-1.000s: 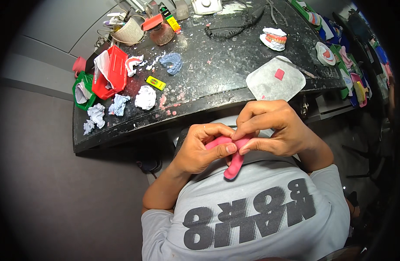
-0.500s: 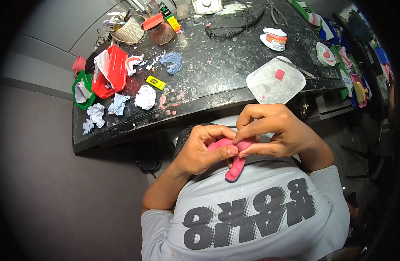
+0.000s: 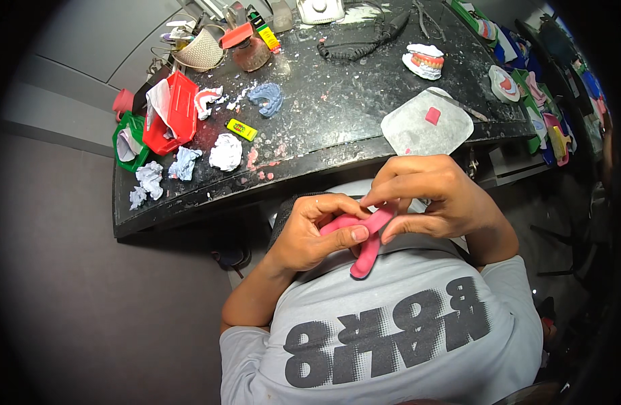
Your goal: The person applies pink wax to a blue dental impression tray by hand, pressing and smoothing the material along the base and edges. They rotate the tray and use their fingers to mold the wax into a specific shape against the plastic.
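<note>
Pink pc (image 3: 367, 258): had curve; wasn't set down yet
L hand (image 3: 316, 229): thumb/fingers pinched it
R hand (image 3: 440, 197): thumb/index were spread

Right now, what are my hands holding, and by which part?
Your left hand holds the pink piece near its middle; the right hand is at its right end, grip unclear.

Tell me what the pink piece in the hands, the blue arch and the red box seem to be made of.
Pink piece: perhaps wax or soft resin, smooth and fairly matte; its rounded, even-coloured form suggests this without settling it. Blue arch: possibly silicone or plaster, dull and uneven-looking; I can't tell which. Red box: probably plastic, somewhat shiny, given its uniform colour and clean edges.
</note>
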Motion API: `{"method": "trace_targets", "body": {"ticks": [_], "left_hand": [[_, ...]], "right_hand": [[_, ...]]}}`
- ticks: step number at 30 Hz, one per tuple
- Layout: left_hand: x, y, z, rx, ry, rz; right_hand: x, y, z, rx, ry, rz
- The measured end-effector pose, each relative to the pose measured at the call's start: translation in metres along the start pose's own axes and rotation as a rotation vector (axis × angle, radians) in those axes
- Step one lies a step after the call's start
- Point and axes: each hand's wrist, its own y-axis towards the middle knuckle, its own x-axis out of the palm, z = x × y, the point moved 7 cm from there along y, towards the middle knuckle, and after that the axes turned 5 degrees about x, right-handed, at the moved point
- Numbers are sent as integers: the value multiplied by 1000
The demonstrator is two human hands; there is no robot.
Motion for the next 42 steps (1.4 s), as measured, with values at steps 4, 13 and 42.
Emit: {"method": "trace_targets", "body": {"ticks": [4,13,42], "left_hand": [[3,0,2,-49,-44,5],[2,0,3,-36,-14,14],[-2,-1,1,33,2,75]], "right_hand": [[-4,0,-1,-40,-47,-17],[-4,0,-5,-75,-77,-7],[-8,4,10,-94,15,61]]}}
